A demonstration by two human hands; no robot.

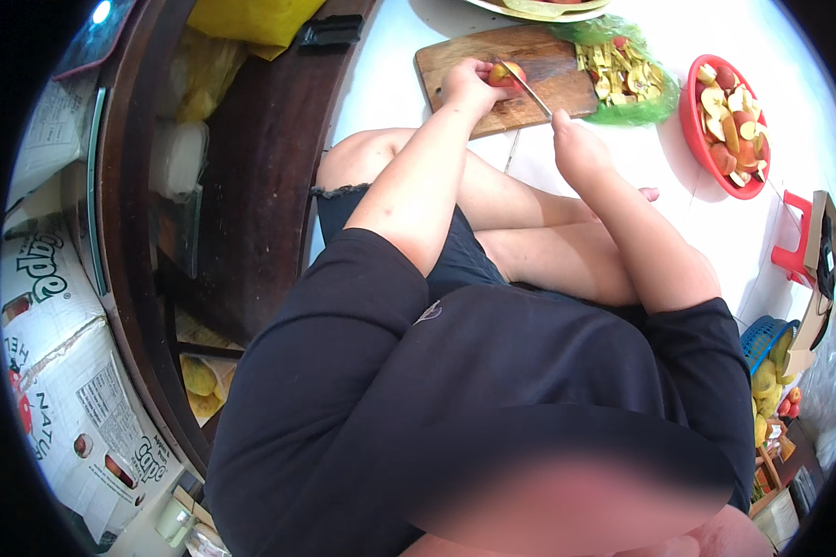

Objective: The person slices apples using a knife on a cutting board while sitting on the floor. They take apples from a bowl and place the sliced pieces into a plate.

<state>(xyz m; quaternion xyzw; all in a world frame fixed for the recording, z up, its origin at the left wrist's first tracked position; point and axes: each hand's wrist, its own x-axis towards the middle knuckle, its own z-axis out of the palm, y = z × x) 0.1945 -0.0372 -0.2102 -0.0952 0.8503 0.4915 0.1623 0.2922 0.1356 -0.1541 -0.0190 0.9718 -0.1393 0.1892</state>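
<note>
My left hand (468, 89) grips a red and yellow apple (503, 75) over the wooden cutting board (547, 52). In my right hand (582, 150) is a knife (533, 96), its blade slanting up and left across the apple. How deep the blade sits in it cannot be seen. Against the board's right end lies a green plastic bag (658, 113), spread under cut core strips and apple trimmings (621, 73). Farther right, a red plastic basin (690, 132) holds cut apple pieces (730, 132) with skin on.
A dish (508, 10) is cut off by the top edge. Dark wooden furniture (265, 174) stands close on my left, with printed cartons (63, 362) beyond. To my right are a red stool (793, 237), a cardboard box (801, 348) and a blue basket (766, 340) near yellow fruit.
</note>
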